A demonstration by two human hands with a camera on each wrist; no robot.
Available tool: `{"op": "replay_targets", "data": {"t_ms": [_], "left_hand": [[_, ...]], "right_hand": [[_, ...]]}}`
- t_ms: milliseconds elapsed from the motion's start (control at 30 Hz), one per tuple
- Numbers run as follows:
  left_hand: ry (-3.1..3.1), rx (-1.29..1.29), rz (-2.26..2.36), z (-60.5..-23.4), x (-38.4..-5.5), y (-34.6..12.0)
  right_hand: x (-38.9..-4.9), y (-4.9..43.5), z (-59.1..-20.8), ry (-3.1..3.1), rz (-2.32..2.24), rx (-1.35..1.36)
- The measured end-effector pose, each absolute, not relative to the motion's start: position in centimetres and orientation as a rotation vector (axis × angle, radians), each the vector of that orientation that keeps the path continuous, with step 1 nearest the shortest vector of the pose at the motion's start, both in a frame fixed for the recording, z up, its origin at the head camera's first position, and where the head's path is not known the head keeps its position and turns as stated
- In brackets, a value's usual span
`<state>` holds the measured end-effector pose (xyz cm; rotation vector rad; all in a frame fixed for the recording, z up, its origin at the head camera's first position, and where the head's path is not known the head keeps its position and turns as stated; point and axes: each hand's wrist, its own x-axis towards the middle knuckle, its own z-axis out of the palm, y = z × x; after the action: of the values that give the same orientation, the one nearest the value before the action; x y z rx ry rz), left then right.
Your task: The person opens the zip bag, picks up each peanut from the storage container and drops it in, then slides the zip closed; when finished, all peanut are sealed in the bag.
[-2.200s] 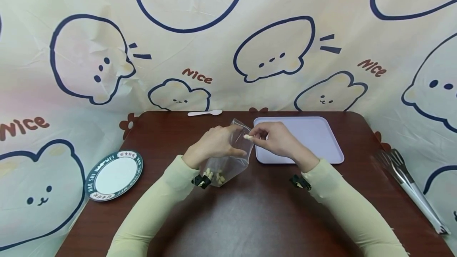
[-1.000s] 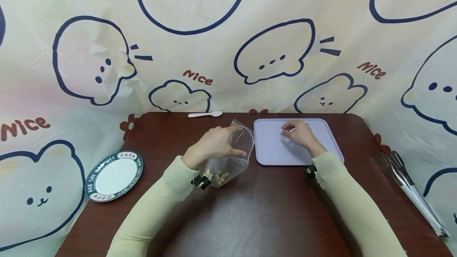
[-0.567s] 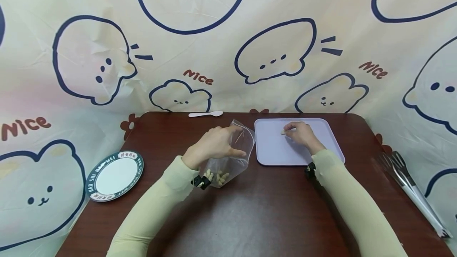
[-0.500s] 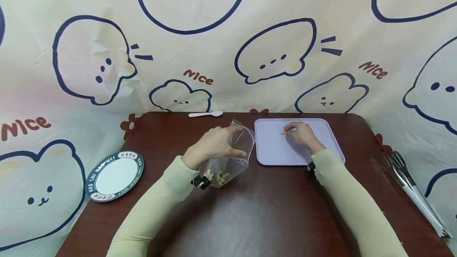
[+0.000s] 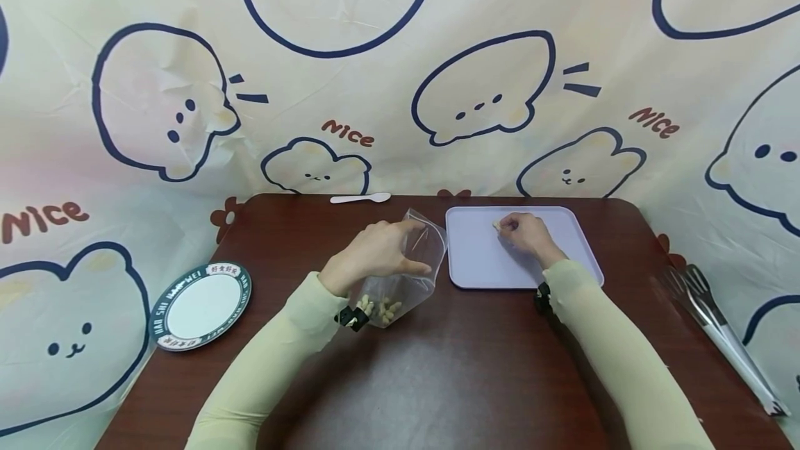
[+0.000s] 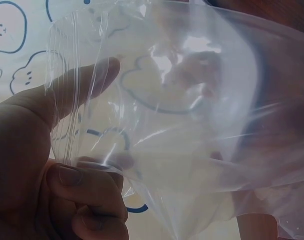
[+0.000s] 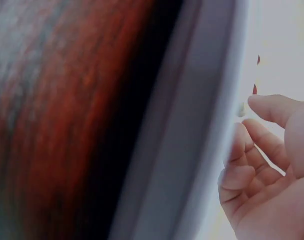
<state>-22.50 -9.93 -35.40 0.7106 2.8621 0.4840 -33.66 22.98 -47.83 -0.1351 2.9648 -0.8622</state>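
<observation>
My left hand [image 5: 377, 253] holds a clear zip-top plastic bag [image 5: 409, 294] by its mouth. In the left wrist view, the thumb and curled fingers lie at the zip edge of the bag [image 6: 182, 135], spreading it. Several small pale pieces [image 5: 389, 311], peanut-like in shape, lie at the bag's bottom. Over the far half of a lavender tray [image 5: 475, 266], my right hand [image 5: 525, 233] pinches one small pale piece [image 5: 497, 225] between thumb and index finger. The right wrist view has that hand [image 7: 272, 165] beyond the tray's blurred rim [image 7: 202, 100], its other fingers curled.
A white plate with a green rim [image 5: 164, 314] overhangs the table's left edge. At the back edge lies a white plastic spoon [image 5: 359, 198]. Metal tongs-like utensils [image 5: 719, 328] lie along the right edge. A printed cloth [image 5: 387, 103] hangs behind the brown table [image 5: 450, 380].
My right hand was at the bag's mouth with a pale piece, then moved right to the tray. It now pinches a piece there, slightly shifted. The left hand and bag stay put.
</observation>
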Motion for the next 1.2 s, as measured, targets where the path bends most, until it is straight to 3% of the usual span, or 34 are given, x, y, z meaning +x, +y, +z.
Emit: {"op": "replay_targets", "data": {"t_ms": [900,1200], "left_hand": [[2.856,0.702,0.481,-35.5,-22.6,-10.0],[2.868,0.693,0.476,-35.5,-22.6,-10.1]], "right_hand": [[-33.8,22.1,-48.0,2.983,-0.687,-0.009],[-33.8,21.9,-47.9,3.0,-0.678,-0.087]]}}
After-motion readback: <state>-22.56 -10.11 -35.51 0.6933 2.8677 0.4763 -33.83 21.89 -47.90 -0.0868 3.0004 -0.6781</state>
